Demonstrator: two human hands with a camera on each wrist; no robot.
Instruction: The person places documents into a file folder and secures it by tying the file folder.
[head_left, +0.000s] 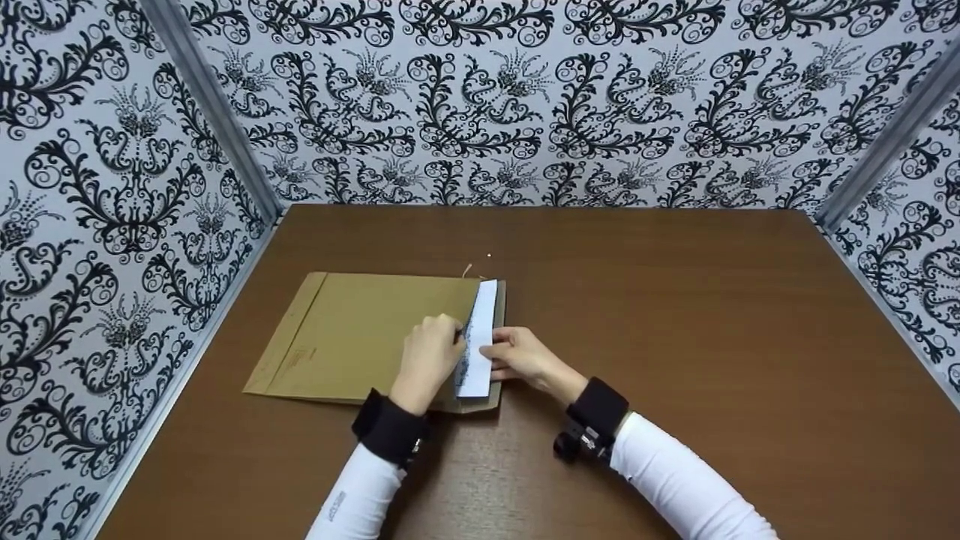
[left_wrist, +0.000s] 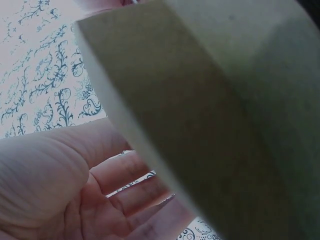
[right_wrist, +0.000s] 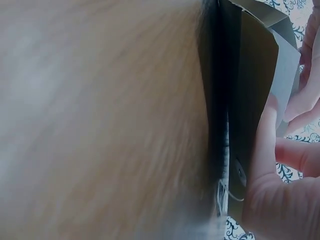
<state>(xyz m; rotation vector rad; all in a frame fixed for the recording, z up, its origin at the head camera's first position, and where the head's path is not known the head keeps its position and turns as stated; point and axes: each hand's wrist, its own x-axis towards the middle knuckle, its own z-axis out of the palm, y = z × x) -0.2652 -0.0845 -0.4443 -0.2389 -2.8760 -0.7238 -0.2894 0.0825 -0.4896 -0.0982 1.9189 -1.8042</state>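
Note:
A large brown string-tie envelope [head_left: 367,330] lies on the table, with a white sheet of paper [head_left: 480,352] showing along its right-hand mouth. Dark print runs down the sheet's left edge. My left hand [head_left: 430,356], fingers curled, grips the envelope's mouth edge beside the sheet. In the left wrist view, brown card [left_wrist: 200,110] covers part of that hand's fingers. From the right, my right hand [head_left: 529,356] pinches the sheet, thumb on top and fingers beneath. The right wrist view shows its thumb [right_wrist: 264,145] against the brown flap [right_wrist: 252,75] and white paper [right_wrist: 290,65].
A thin string [head_left: 467,270] sticks out at the envelope's far edge, near a tiny white speck [head_left: 489,255]. The brown wooden table [head_left: 675,300] extends to the right. Black-and-white patterned walls [head_left: 487,97] enclose the back and sides.

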